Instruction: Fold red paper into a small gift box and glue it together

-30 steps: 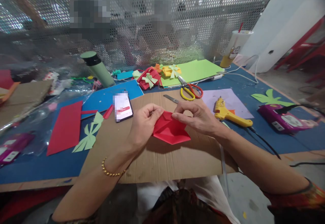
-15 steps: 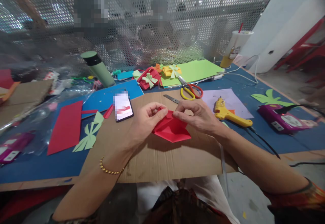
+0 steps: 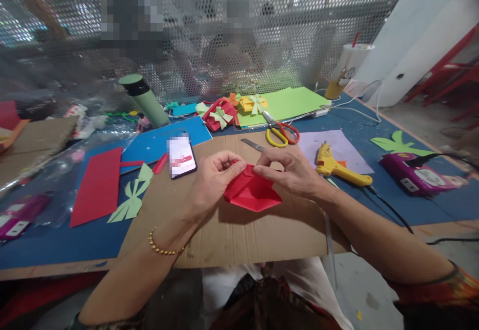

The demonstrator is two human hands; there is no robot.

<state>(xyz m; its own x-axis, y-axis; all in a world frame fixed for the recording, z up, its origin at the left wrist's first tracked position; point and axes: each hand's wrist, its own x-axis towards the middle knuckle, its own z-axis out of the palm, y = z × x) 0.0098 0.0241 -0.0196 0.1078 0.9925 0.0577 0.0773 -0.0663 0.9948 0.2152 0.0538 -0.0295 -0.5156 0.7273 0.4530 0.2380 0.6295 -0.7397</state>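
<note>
A folded piece of red paper [image 3: 254,195] is held above the brown cardboard sheet [image 3: 224,242], its lower part spread like an open pocket. My left hand [image 3: 219,172] pinches its upper left edge between thumb and fingers. At the top edge, close to the left thumb, my right hand [image 3: 286,170] pinches the paper too. Behind the hands lies a cutter blade or metal strip [image 3: 252,145], partly hidden. Scissors [image 3: 280,133] with one yellow and one red handle rest just beyond. To the right, a yellow glue gun [image 3: 337,167] lies on a lilac paper sheet [image 3: 352,145].
Left of the cardboard are a phone [image 3: 181,155], red card [image 3: 98,185] and a pale green paper bow [image 3: 132,195]. A green bottle [image 3: 144,103] and finished-looking red paper piece [image 3: 220,113] stand behind. A purple power strip [image 3: 415,172] and drink cup [image 3: 348,70] are at right.
Both hands stay nearly in place on the red paper. Its lower part has tilted slightly, and the right fingertips have shifted a little left along the top edge.
</note>
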